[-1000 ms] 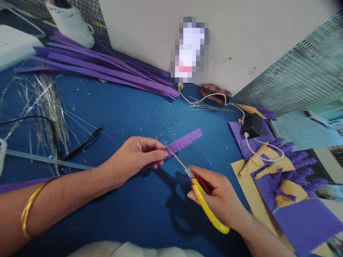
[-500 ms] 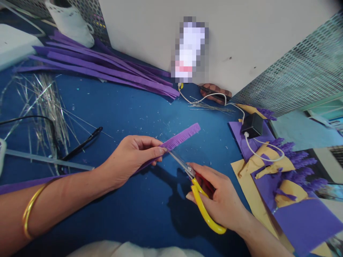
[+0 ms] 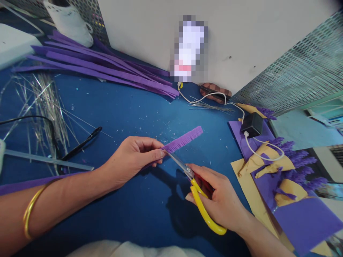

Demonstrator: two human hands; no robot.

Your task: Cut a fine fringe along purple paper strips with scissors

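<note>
Between the thumb and fingers of my left hand (image 3: pixel 146 151) is a purple crepe paper strip (image 3: pixel 184 140). Its free end sticks out up and to the right, with a row of fine cuts along its lower edge. The rest of the strip runs back under my left forearm. My right hand (image 3: pixel 217 192) is closed round the yellow handles of a pair of scissors (image 3: pixel 207 212). The blades point up and left, their tips at the strip's lower edge beside my left thumb. Whether the tips are apart there is hard to see.
Several purple strips (image 3: pixel 107 69) lie at the back left, near a white mug (image 3: pixel 71 25). Thin wires (image 3: pixel 49 107) are piled at the left. A phone (image 3: pixel 189 50) leans at the back, cabled to a black adapter (image 3: pixel 252 125). Purple flowers (image 3: pixel 297 160) in tan wrapping lie at the right.
The strip's free end has shifted slightly right and down, reaching a little further out from my left fingers. The scissors and my right hand have hardly moved.
</note>
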